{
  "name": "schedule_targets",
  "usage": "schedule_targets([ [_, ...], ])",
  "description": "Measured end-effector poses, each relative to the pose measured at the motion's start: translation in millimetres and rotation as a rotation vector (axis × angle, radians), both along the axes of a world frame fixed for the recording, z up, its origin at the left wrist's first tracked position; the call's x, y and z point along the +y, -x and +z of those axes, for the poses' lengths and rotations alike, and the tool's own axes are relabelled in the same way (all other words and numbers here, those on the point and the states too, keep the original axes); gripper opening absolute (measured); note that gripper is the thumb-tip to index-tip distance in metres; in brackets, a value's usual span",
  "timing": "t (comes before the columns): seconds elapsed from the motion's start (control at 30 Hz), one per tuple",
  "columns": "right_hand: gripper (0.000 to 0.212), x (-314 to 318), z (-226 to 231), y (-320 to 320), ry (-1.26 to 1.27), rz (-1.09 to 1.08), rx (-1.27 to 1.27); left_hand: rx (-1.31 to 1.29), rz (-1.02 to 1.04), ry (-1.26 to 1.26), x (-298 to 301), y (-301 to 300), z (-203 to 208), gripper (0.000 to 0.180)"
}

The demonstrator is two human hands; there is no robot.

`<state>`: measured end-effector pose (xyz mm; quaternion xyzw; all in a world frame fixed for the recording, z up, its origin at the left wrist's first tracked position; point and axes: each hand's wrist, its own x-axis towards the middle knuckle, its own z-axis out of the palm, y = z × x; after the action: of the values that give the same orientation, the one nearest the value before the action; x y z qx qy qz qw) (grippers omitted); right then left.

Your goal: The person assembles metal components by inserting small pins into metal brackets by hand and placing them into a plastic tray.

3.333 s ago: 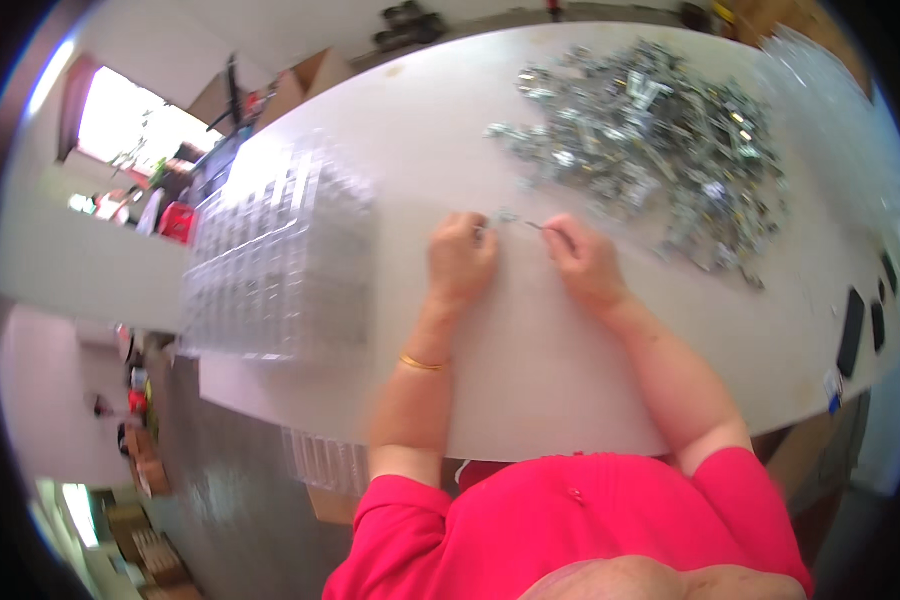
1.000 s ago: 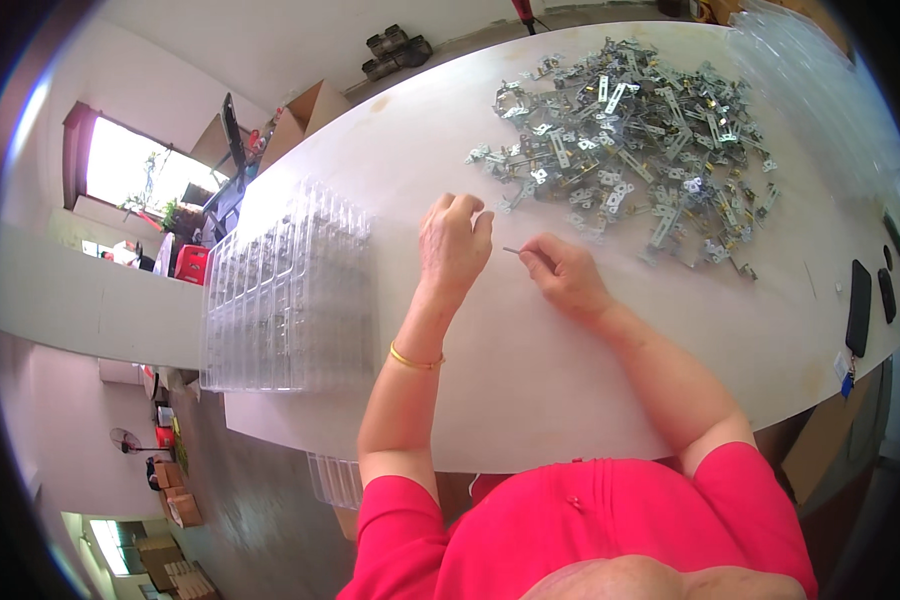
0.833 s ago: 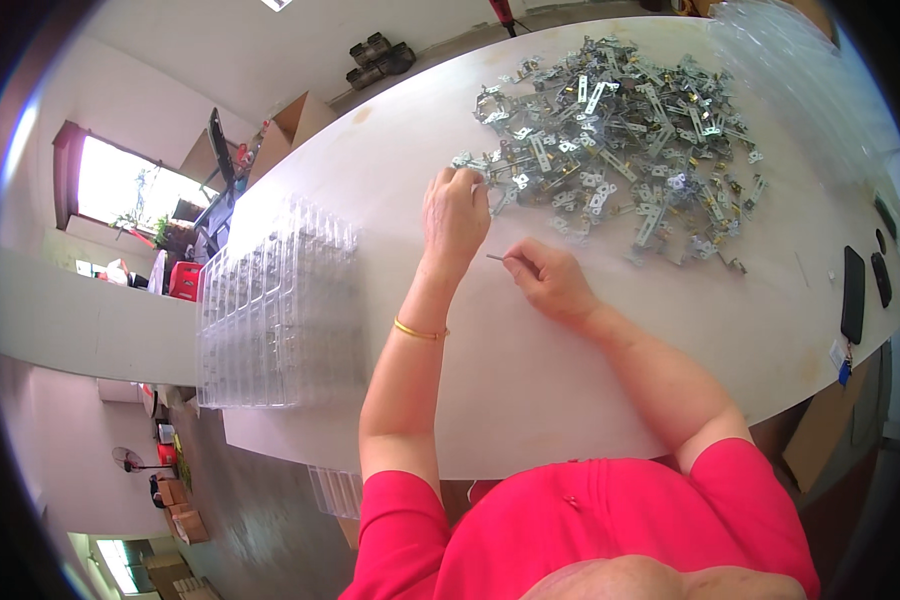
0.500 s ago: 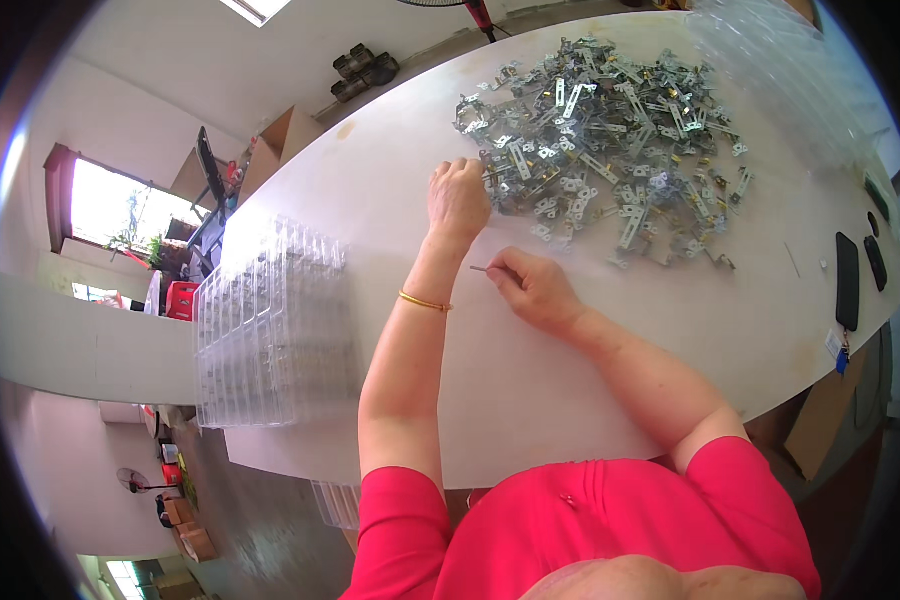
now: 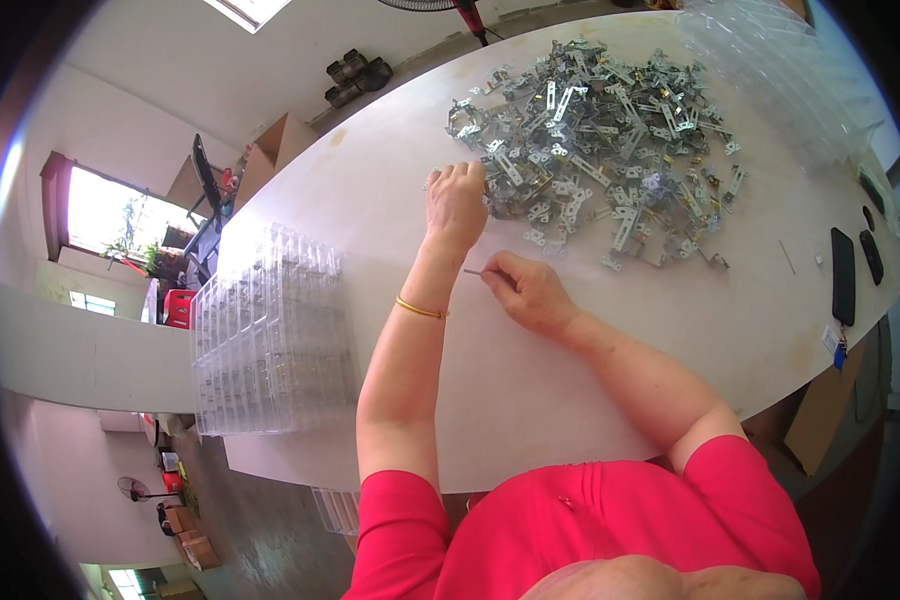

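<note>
A big heap of small silver metal brackets (image 5: 610, 150), some with brass-coloured bits, lies on the far side of the white table (image 5: 390, 190). At the heap's left edge is my left hand (image 5: 457, 208), back up and fingers curled down. What its fingertips grip is hidden behind the hand. Closer to me, my right hand (image 5: 532, 295) is closed in a pinch round a thin grey rod (image 5: 473, 271). The rod's free end points left, toward my left wrist, which wears a gold-coloured bangle (image 5: 418, 307).
Stacked clear plastic trays (image 5: 270, 340) stand at the table's left edge. More clear plastic trays (image 5: 780, 75) lie at the far right. Along the right edge are a black phone-like object (image 5: 843, 277), a smaller dark object (image 5: 870, 258) and a thin stick (image 5: 787, 258).
The view has shifted slightly. Both hands keep nearly the same place and pose, the right still pinching the rod.
</note>
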<state>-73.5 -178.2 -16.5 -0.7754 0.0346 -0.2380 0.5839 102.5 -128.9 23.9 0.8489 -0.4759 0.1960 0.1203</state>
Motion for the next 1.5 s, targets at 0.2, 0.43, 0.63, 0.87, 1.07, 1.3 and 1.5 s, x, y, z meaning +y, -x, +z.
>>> schedule_targets([
  [0.2,0.011,-0.5,1.6,1.3,0.006,0.003,0.019,-0.108,-0.117,0.046,8.4,21.9,13.0,0.017],
  [0.43,0.012,-0.1,5.1,2.7,0.030,0.010,0.045,-0.149,-0.127,0.254,17.7,46.4,14.2,0.017],
  [0.63,0.012,-1.1,5.3,3.2,-0.016,0.047,0.077,-0.091,0.000,0.362,16.6,58.2,53.9,0.014],
  [0.87,0.010,-1.2,1.2,2.9,-0.071,0.089,0.029,0.781,0.065,0.645,39.6,63.4,67.8,0.006],
  [1.07,0.009,0.7,-1.3,1.8,-0.131,0.073,-0.005,1.179,0.167,0.736,87.9,66.5,45.1,0.024],
  [1.3,0.011,2.8,2.2,0.4,-0.238,0.056,0.047,1.346,0.164,0.712,114.6,90.3,2.2,0.030],
  [1.5,0.010,4.0,4.5,0.2,-0.226,0.049,0.035,1.189,0.209,0.638,115.2,105.1,-12.0,0.030],
])
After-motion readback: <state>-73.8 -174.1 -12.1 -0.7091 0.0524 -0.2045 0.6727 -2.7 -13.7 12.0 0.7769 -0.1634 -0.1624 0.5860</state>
